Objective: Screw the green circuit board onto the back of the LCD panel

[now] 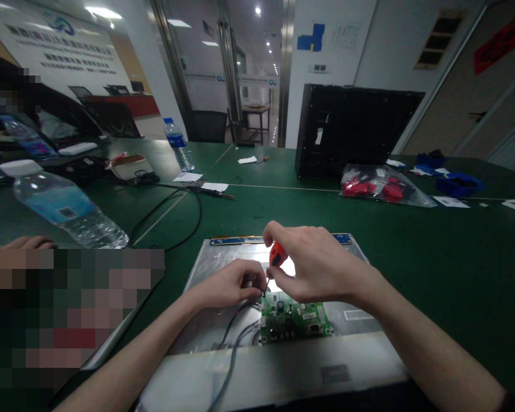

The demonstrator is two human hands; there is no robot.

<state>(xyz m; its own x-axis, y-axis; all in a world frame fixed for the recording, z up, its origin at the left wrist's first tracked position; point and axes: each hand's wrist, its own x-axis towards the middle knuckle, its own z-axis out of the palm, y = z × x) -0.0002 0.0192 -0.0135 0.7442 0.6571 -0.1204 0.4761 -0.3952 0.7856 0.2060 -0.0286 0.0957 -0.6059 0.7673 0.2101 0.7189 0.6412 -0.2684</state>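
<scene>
My right hand (pixel 311 260) is closed round the red and black handle of a screwdriver (pixel 278 255). Its thin shaft slants down to the upper left corner of a green circuit board (pixel 296 317). Fingers of my left hand (pixel 236 281) are curled together beside the screwdriver's tip at that corner; what they pinch, if anything, is hidden. The board lies on the silvery metal back of a flat display panel (pixel 214 266). Grey and black cables (pixel 236 343) run along the board's left side, and a narrow blue circuit strip (pixel 227 241) lines the panel's far edge.
A large water bottle (pixel 64 197) leans at the left, near another person's hand (pixel 26 245). Behind are a black cable (pixel 199 214), a small bottle (pixel 178 146), a black monitor (pixel 352 131) and a plastic bag with red items (pixel 381 186). Blue objects (pixel 457 184) lie far right.
</scene>
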